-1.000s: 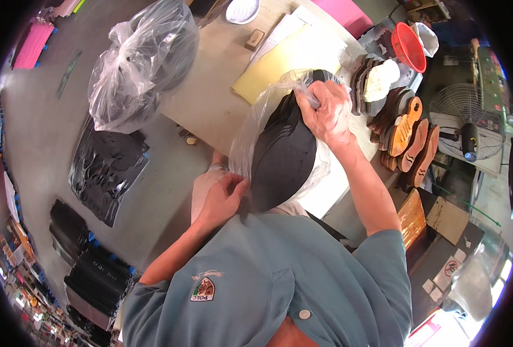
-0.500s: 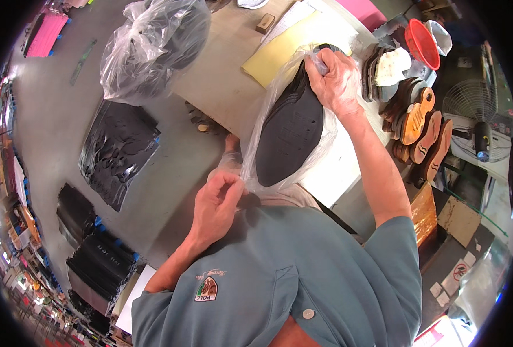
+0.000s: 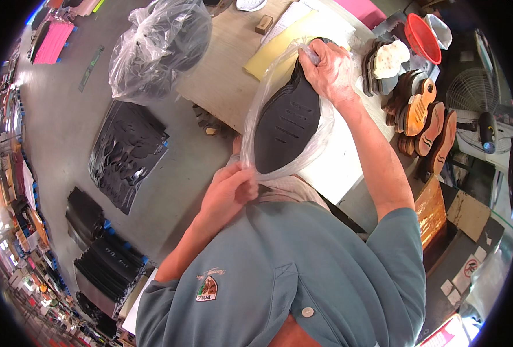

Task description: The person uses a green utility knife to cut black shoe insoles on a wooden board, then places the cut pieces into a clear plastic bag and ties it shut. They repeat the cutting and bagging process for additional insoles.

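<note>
A clear plastic bag point(image 3: 268, 104) holding black shoe soles point(image 3: 288, 124) hangs between my hands, in front of my chest and over the table's near edge. My right hand point(image 3: 328, 69) grips the bag's upper end together with the top of the soles. My left hand point(image 3: 227, 191) pinches the bag's lower end near my chest. The bag is stretched long between the two hands.
The wooden table point(image 3: 227, 69) carries a yellow sheet point(image 3: 279, 49), white paper point(image 3: 337, 168), a second filled plastic bag point(image 3: 158, 46) and stacked brown and tan soles point(image 3: 421, 115). A red bowl point(image 3: 423, 37) and a fan point(image 3: 479, 101) stand right. Black sheets point(image 3: 126, 153) lie on the floor.
The bag of soles has swung from lying across to a more upright stretch. My right hand rose toward the table's far side, and my left hand stayed at the lower end.
</note>
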`<act>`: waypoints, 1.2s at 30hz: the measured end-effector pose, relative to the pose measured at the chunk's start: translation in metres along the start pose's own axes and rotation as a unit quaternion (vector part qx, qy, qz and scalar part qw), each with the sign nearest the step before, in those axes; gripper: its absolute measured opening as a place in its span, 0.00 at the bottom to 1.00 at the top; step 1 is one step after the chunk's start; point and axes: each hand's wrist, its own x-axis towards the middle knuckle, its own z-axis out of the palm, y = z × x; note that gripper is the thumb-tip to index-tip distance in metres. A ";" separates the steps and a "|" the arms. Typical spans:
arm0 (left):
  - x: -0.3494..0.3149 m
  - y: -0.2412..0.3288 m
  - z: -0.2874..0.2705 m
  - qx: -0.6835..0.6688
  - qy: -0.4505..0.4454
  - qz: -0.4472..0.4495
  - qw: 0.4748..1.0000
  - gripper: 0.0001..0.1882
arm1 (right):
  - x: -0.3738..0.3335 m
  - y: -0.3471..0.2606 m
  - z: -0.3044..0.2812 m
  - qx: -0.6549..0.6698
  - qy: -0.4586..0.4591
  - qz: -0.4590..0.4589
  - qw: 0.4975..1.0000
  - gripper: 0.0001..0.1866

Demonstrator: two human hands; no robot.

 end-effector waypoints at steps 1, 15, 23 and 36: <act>-0.005 0.001 0.000 0.018 0.038 0.005 0.999 0.05 | 0.000 0.001 0.000 0.000 0.002 -0.002 1.000 0.12; 0.072 -0.009 0.085 0.664 -0.031 0.543 0.513 0.25 | -0.002 0.002 0.002 -0.015 0.000 0.005 1.000 0.10; 0.052 -0.025 0.098 0.559 -0.242 0.330 0.721 0.18 | -0.002 0.003 0.002 -0.018 -0.033 0.020 0.999 0.09; -0.028 0.081 0.043 0.743 -0.217 0.336 0.537 0.13 | -0.001 0.004 0.000 -0.007 -0.038 0.023 0.999 0.10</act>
